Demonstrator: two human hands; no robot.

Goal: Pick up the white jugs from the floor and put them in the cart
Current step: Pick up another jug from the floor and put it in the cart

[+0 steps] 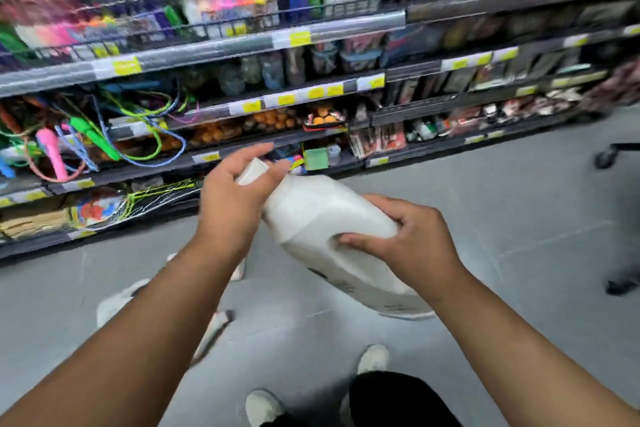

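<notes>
The long run of shelves [311, 87] fills the far side of the aisle, packed with bright toys, skipping ropes and packets behind yellow price tags, all smeared by motion. Below it spreads the grey floor [502, 218]. Over that floor, well above it and out in front of the person, the white jug [311, 215] is held between both hands, tilted so its cap [252, 170] points up and away toward the shelves and its labelled base slopes down toward the person. The right hand [408, 243] holds the jug's lower body from the side, its fingers [391, 208] curled over the top face and the thumb pressed along the near edge. The left hand [232, 198] sits at the neck, with thumb and fingers wrapped round the cap. Behind the left forearm, more white jugs on the floor [114, 302] lie blurred and partly hidden. At the right edge a black castor wheel [606, 158] rests on the floor, well apart from the held jug. Nearest of all, two pale shoes [374, 357] stand below the arms.
</notes>
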